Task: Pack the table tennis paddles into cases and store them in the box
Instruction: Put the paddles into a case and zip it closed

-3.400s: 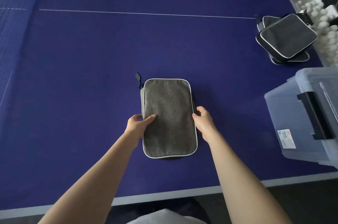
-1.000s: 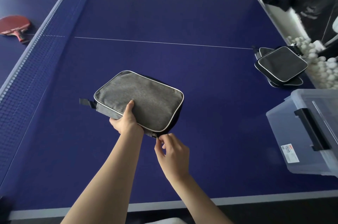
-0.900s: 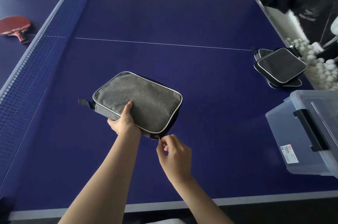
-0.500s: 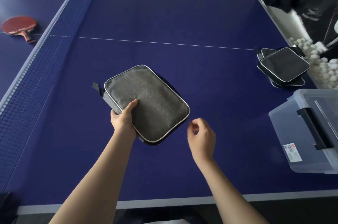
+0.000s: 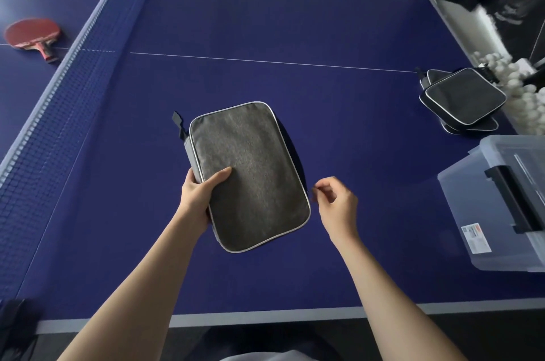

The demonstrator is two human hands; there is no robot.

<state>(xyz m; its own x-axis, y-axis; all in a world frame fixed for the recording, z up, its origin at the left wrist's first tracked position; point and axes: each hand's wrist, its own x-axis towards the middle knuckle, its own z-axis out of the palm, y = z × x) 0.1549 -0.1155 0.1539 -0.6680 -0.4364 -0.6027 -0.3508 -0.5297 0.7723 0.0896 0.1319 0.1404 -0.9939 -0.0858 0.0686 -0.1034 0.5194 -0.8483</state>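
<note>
A grey paddle case [image 5: 250,175] with white piping lies lengthwise on the blue table, its black loop pointing far left. My left hand [image 5: 200,195] grips its near left edge, thumb on top. My right hand [image 5: 336,210] is at the case's right edge, thumb and forefinger pinched on a small dark zipper pull. Whether a paddle is inside is hidden. A red paddle [image 5: 31,34] lies beyond the net at far left. The clear plastic box [image 5: 501,207] with a black latch stands at the right, lid on.
Two black cases [image 5: 463,101] are stacked at the far right edge, beside a heap of white balls [image 5: 519,98]. The net [image 5: 59,113] runs along the left. The table's white front edge [image 5: 265,319] is close to my body.
My left hand has turned the grey case from crosswise to lengthwise. My right hand left the near corner, opened briefly, and now pinches at the right edge.
</note>
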